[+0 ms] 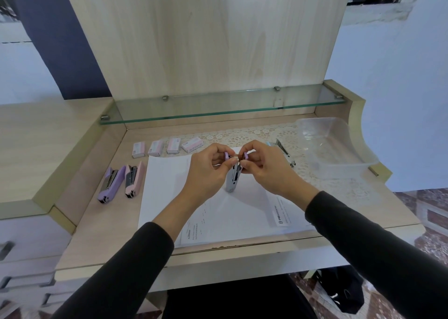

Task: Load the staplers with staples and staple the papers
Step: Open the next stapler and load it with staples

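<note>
A grey stapler (232, 179) stands on end on the white papers (169, 197) at the desk's middle. My left hand (208, 168) and my right hand (261, 166) meet at its top, and both pinch small parts there; a purple piece shows by each thumb, with a bit of metal between them. What exactly each hand pinches is too small to tell. A purple stapler (110, 184) and a pink stapler (133, 179) lie open to the left of the papers. Several staple boxes (155, 148) sit in a row behind the papers.
A light blue stapler (284, 152) lies open on the lace mat to the right. A clear plastic tub (339, 149) stands at the back right. A glass shelf (218, 107) spans the back of the desk. Drawers (24, 258) are at the left.
</note>
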### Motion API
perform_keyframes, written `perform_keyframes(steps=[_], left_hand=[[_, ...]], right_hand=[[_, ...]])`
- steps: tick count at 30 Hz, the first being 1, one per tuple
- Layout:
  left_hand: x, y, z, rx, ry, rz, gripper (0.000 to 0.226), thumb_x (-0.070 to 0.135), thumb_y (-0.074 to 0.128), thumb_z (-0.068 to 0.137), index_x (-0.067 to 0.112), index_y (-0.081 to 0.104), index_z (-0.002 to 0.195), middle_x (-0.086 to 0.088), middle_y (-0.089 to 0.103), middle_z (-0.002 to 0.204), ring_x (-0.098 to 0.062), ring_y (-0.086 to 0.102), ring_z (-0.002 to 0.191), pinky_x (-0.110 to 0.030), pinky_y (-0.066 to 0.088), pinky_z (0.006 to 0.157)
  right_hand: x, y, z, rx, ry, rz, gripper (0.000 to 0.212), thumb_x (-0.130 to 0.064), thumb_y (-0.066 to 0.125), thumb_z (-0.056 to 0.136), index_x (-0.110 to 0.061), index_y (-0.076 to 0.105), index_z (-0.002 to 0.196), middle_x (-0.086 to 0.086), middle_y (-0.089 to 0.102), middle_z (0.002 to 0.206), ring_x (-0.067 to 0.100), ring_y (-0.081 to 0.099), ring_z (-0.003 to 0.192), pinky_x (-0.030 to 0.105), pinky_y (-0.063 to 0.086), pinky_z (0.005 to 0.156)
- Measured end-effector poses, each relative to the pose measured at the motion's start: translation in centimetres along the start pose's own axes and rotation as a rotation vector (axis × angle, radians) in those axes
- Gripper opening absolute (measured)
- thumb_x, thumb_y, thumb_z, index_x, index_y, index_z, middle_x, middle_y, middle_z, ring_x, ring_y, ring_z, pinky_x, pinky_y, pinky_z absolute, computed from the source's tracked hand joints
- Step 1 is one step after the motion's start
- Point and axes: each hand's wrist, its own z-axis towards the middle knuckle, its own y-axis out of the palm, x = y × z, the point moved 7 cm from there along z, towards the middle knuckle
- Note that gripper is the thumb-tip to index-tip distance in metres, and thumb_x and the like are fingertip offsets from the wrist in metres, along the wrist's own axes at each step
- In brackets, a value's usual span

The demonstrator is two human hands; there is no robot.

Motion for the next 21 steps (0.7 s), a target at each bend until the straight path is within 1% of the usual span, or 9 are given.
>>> perform_keyframes(steps=[4,6,9,12,14,16,18,19,21], left_hand=[[-0.2,-0.3,-0.3,0.003,0.011,-0.068,0.012,0.0,0.063,0.082,0.011,0.059,0.086,-0.002,0.069,0.087,-0.004,0.067,0.082,-0.014,0.051,0.075],[-0.3,-0.4,-0.5,-0.006,0.013,-0.109,0.017,-0.002,0.061,0.083,0.014,0.059,0.085,-0.004,0.07,0.089,-0.008,0.068,0.086,-0.018,0.052,0.079],[-0.6,-0.4,-0.6,-0.015,0.008,-0.133,0.018,-0.003,0.059,0.085,0.015,0.058,0.086,-0.004,0.07,0.091,-0.01,0.068,0.088,-0.018,0.051,0.079],[-0.8,-0.8,-0.5,-0.01,0.001,-0.144,0.014,-0.003,0.057,0.086,0.011,0.058,0.089,-0.003,0.07,0.094,-0.009,0.067,0.09,-0.017,0.051,0.079],[-0.9,-1.1,-0.5,-0.013,0.008,-0.122,0.012,-0.001,0.058,0.086,0.011,0.058,0.089,-0.003,0.069,0.094,-0.009,0.066,0.091,-0.017,0.051,0.08],[-1.1,-1.6,-0.6,-0.008,0.002,-0.09,0.014,0.003,0.059,0.086,0.017,0.057,0.086,-0.005,0.069,0.093,-0.012,0.065,0.091,-0.02,0.053,0.078],[-1.8,-2.4,-0.7,-0.005,-0.023,-0.087,0.015,0.004,0.06,0.085,0.019,0.056,0.085,-0.009,0.067,0.092,-0.017,0.064,0.091,-0.025,0.055,0.076],[-2.3,-3.0,-0.8,-0.009,-0.024,-0.071,0.016,0.003,0.061,0.084,0.018,0.056,0.086,-0.009,0.066,0.09,-0.018,0.063,0.089,-0.025,0.054,0.075],[-2.8,-3.9,-1.3,-0.028,0.016,0.055,0.022,0.002,0.064,0.081,0.02,0.055,0.088,0.0,0.065,0.085,-0.009,0.061,0.083,-0.016,0.049,0.072]], right_hand=[[0.7,-0.5,0.1,0.016,0.066,0.11,0.01,0.004,0.05,0.088,-0.005,0.052,0.091,0.015,0.067,0.085,0.016,0.066,0.076,0.018,0.056,0.073],[1.1,-0.6,-0.1,0.005,0.099,0.169,0.01,0.004,0.049,0.088,-0.005,0.051,0.09,0.014,0.067,0.087,0.017,0.066,0.08,0.023,0.056,0.076],[1.1,-0.4,-0.3,-0.021,0.102,0.161,0.01,0.0,0.054,0.087,-0.01,0.051,0.087,0.018,0.068,0.087,0.023,0.068,0.083,0.031,0.057,0.08],[1.1,-0.7,-0.4,-0.008,0.115,0.201,0.016,0.0,0.058,0.084,-0.014,0.051,0.081,0.019,0.068,0.09,0.024,0.068,0.085,0.029,0.057,0.079],[1.0,-1.3,-0.4,-0.002,0.097,0.13,0.022,0.004,0.062,0.079,-0.016,0.052,0.077,0.015,0.068,0.087,0.022,0.067,0.079,0.026,0.056,0.076],[1.0,-2.1,-0.4,-0.008,0.091,0.029,0.025,0.006,0.066,0.074,-0.016,0.053,0.074,0.015,0.065,0.081,0.023,0.065,0.072,0.027,0.056,0.072],[1.2,-2.6,-0.4,-0.031,0.115,-0.039,0.021,0.005,0.068,0.073,-0.013,0.058,0.08,0.014,0.06,0.075,0.025,0.064,0.066,0.029,0.059,0.066],[1.3,-2.8,-0.5,-0.044,0.118,-0.098,0.02,0.004,0.069,0.074,-0.01,0.062,0.086,0.011,0.059,0.072,0.023,0.063,0.062,0.026,0.059,0.063],[1.6,-2.8,-0.8,-0.05,0.089,-0.269,0.02,-0.002,0.07,0.075,-0.007,0.067,0.093,-0.003,0.056,0.067,0.008,0.058,0.057,0.013,0.052,0.065]])
